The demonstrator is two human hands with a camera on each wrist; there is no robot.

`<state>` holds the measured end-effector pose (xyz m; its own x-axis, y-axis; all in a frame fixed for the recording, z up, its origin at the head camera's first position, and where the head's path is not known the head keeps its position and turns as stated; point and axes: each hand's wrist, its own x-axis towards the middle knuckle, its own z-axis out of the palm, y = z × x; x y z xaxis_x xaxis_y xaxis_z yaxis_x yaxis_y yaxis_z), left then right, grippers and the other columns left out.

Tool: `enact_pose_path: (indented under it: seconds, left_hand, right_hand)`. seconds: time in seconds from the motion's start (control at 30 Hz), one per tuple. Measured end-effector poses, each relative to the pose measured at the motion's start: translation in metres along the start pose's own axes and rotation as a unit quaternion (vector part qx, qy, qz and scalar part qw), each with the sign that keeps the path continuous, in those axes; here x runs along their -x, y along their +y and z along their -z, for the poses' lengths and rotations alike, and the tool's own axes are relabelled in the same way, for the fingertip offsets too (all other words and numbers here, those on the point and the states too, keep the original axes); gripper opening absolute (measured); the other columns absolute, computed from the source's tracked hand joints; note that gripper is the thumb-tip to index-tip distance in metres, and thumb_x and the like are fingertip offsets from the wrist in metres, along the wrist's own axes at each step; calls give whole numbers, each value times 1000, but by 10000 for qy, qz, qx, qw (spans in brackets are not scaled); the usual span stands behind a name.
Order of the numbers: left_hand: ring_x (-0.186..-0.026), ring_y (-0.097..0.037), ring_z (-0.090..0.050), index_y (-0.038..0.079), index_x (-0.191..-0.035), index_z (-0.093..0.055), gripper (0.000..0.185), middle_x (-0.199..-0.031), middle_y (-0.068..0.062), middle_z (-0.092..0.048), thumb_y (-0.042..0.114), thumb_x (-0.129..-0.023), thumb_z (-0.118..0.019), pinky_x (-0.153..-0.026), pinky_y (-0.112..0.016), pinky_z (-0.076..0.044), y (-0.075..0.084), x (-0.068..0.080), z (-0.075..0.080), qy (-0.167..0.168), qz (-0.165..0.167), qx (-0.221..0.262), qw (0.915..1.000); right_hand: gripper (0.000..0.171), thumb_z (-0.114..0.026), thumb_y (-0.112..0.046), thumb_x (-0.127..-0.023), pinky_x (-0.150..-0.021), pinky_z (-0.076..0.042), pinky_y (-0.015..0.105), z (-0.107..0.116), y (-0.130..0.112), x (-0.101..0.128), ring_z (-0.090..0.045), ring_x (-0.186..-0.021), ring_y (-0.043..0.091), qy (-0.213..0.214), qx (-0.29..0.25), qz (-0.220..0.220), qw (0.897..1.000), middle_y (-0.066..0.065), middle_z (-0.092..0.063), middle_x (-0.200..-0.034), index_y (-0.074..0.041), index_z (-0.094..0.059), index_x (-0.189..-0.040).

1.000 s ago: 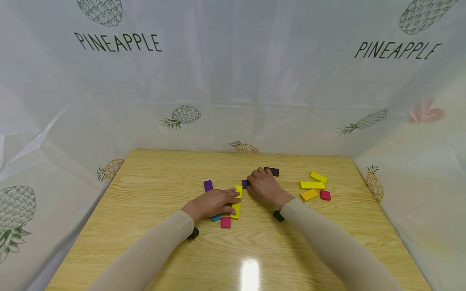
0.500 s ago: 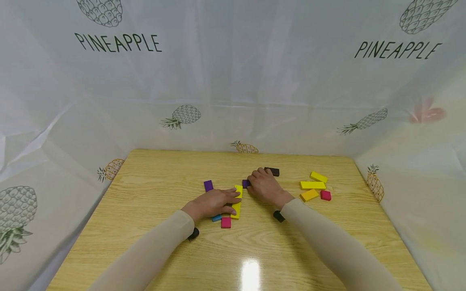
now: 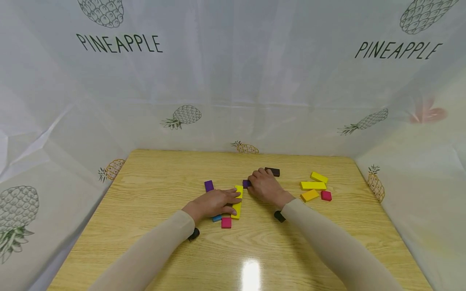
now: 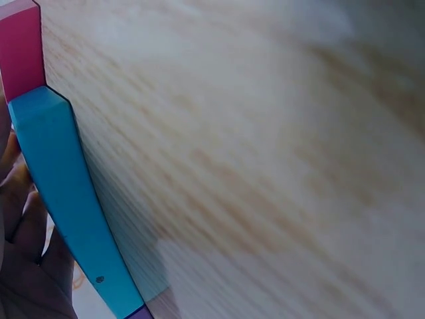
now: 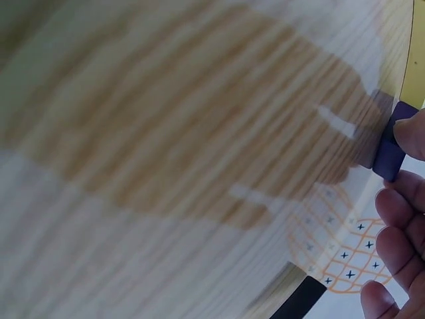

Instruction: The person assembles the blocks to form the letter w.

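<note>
Our left hand [image 3: 214,202] lies flat with straight fingers on the long yellow block [image 3: 238,197], near the middle of the wooden surface [image 3: 153,190]. A blue block [image 3: 216,218] peeks out from under this hand, and a pink block [image 3: 226,222] sits just beside it. Our right hand [image 3: 265,186] has curled fingers and pinches a small purple block [image 3: 246,184], which sits on the surface just past the far end of the yellow one. A dark block [image 3: 272,171] lies by our right knuckles. Another purple block [image 3: 209,186] sits to the left. More yellow blocks [image 3: 312,185] lie off to the right.
</note>
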<state>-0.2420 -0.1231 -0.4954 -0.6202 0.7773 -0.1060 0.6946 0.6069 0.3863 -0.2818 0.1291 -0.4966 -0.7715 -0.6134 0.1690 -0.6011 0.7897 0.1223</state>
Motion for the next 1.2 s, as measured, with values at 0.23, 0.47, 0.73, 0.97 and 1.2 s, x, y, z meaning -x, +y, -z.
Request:
enact_pose_path:
  seconds: [0.23,0.47,0.73,0.97,1.2]
  left_hand:
    - [-159,-19,-32,19,-157,-53,58,-164,2,-46,45,-106,-60,-126,-40,-37,1,0,1,-20,13,11,10000]
    - [-159,-18,-31,19,-157,-52,58,-166,2,-43,45,-106,-60,-126,-39,-36,2,0,1,-45,66,16,10000]
    - [-159,-20,-33,18,-156,-54,57,-163,1,-48,44,-106,-61,-125,-41,-37,1,-1,0,2,13,72,10000]
    - [-159,-19,-32,18,-156,-54,57,-163,2,-47,44,-106,-62,-126,-41,-36,2,0,-1,8,39,87,10000]
    - [-159,-20,-31,18,-156,-54,57,-165,1,-45,44,-106,-61,-126,-43,-36,3,1,0,-6,66,79,9999]
  right_hand:
    - [33,-73,-35,-101,-92,-50,50,0,1,2,-61,-106,30,53,-80,-55,9999,10,-71,-114,-7,-74,-117]
    - [37,-68,-40,-103,-93,-49,51,2,4,3,-60,-108,31,83,-63,-60,9999,11,-70,-118,-8,-72,-121]
    - [36,-69,-37,-102,-94,-49,53,3,8,10,-59,-108,33,338,-175,-133,9992,12,-69,-118,-6,-71,-120]
    - [35,-69,-36,-101,-92,-50,53,0,17,23,-61,-113,35,769,-11,-311,9966,12,-69,-115,-5,-72,-118]
    - [38,-74,-35,-98,-83,-47,50,3,35,49,-60,-103,37,1011,162,-510,9934,15,-71,-113,-2,-71,-117]
